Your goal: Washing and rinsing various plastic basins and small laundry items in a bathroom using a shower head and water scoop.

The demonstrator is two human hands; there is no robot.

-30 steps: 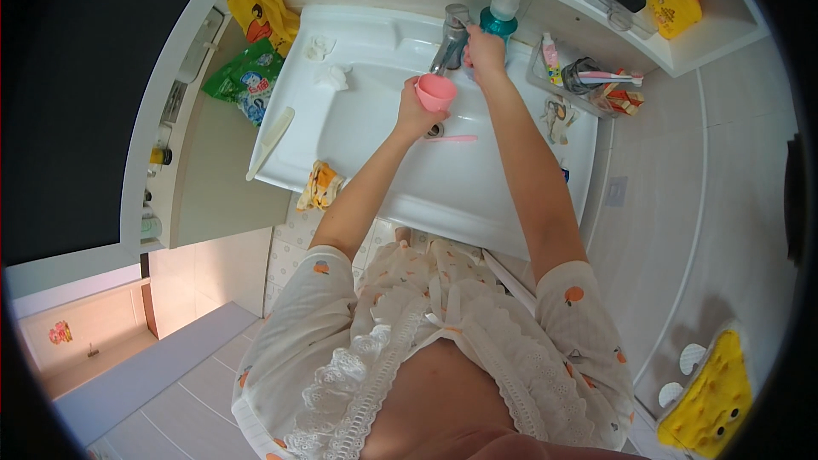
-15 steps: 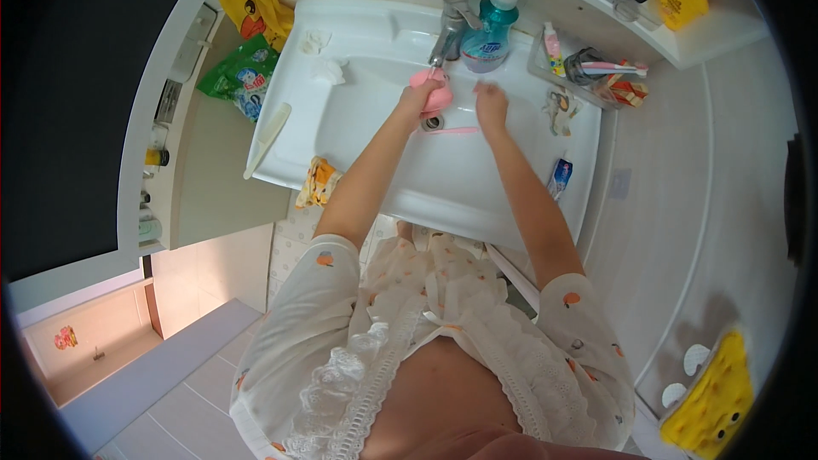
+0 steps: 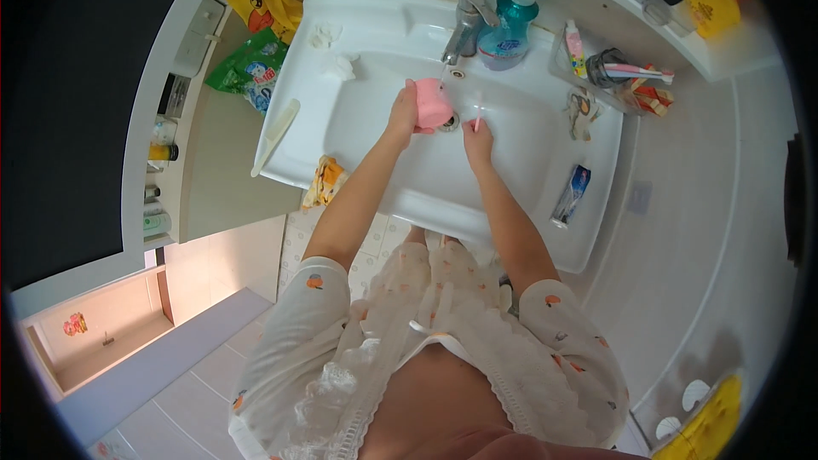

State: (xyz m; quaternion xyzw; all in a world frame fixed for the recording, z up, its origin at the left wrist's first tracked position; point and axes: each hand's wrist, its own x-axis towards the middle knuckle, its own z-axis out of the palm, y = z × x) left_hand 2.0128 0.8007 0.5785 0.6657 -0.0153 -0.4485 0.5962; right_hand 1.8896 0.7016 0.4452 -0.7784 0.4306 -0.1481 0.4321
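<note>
In the wide, glossy white sink point(image 3: 528, 200), nearside of the grey metal tap point(image 3: 466, 27), the left hand point(image 3: 402, 116) grips a rounded pink cup point(image 3: 434, 103), likely light, stiff, slippery when wet and best held round its wall, while right of the tap's spout the right hand point(image 3: 480, 143) pinches a slim pink stick point(image 3: 477, 123), perhaps a toothbrush, its lower end hidden.

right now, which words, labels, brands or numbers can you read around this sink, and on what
Nothing I can quote here:
Teal pump bottle: stylised lettering, unclear.
Green pouch: label, too small.
Dark blue tube: lettering, too small.
Pink-capped tube: markings, too small.
Yellow bottle: markings, blurred.
Pink cup: no lettering visible.
</note>
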